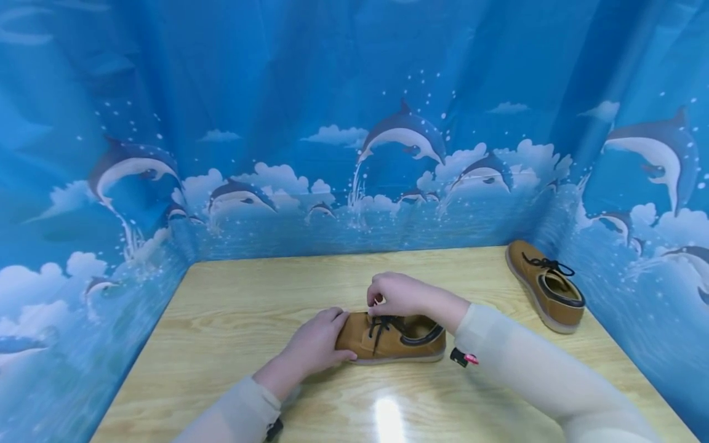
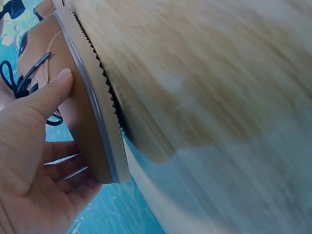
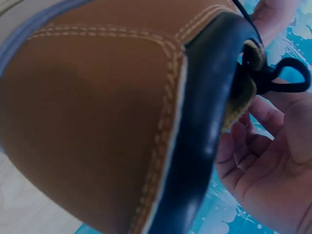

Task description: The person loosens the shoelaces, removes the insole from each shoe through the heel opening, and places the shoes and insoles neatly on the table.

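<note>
A brown lace-up shoe [image 1: 354, 335] with a dark padded collar lies near the middle of the table, toe to the left. My left hand [image 1: 312, 344] grips its toe, thumb on the near side and fingers round the far side; the left wrist view shows the thumb on the upper, close to the laces. Over the laces is my right hand [image 1: 401, 295], fingers curled, pinching the black shoelace [image 1: 382, 323] at the tongue. In the right wrist view, a lace loop [image 3: 292, 73] sticks out beside the thumb, and the shoe's heel [image 3: 97, 122] fills much of the picture.
A matching brown shoe [image 1: 545, 286], its lace tied in a bow, stands at the table's right back corner. The wooden table [image 1: 244, 307] is bordered behind and on both sides by a blue dolphin-print curtain [image 1: 310, 154].
</note>
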Action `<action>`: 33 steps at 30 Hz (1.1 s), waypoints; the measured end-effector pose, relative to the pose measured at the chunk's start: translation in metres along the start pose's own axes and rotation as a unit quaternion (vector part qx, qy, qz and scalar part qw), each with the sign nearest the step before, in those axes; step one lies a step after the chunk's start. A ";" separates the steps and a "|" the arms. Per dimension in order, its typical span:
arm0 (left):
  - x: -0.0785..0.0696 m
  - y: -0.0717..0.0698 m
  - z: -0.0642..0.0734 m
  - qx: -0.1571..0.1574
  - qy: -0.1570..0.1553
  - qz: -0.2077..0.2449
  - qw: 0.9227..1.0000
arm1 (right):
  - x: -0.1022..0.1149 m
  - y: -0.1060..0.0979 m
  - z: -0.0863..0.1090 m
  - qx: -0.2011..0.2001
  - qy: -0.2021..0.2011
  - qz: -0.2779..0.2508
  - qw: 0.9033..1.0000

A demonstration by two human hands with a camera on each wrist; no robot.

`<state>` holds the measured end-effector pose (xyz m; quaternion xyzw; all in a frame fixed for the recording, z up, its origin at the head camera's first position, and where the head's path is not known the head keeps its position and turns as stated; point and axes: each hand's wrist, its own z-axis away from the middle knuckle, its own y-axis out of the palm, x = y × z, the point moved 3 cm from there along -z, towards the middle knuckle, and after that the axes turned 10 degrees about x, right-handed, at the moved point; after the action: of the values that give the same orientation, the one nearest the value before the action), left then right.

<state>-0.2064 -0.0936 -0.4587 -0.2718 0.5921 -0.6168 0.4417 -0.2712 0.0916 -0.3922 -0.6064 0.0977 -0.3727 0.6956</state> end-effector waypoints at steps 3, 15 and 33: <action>0.001 -0.001 0.001 0.000 0.005 0.001 1.000 | -0.001 0.001 -0.004 0.012 0.015 -0.008 1.000; 0.002 -0.001 0.002 0.001 0.013 -0.004 1.000 | -0.002 -0.001 -0.014 0.100 0.077 -0.071 0.990; 0.000 -0.002 0.002 -0.008 0.019 -0.003 1.000 | -0.005 -0.008 -0.015 0.033 0.039 -0.147 0.988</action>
<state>-0.2051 -0.0950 -0.4565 -0.2651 0.6045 -0.6187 0.4259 -0.2865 0.0833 -0.3900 -0.5758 0.0216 -0.4973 0.6486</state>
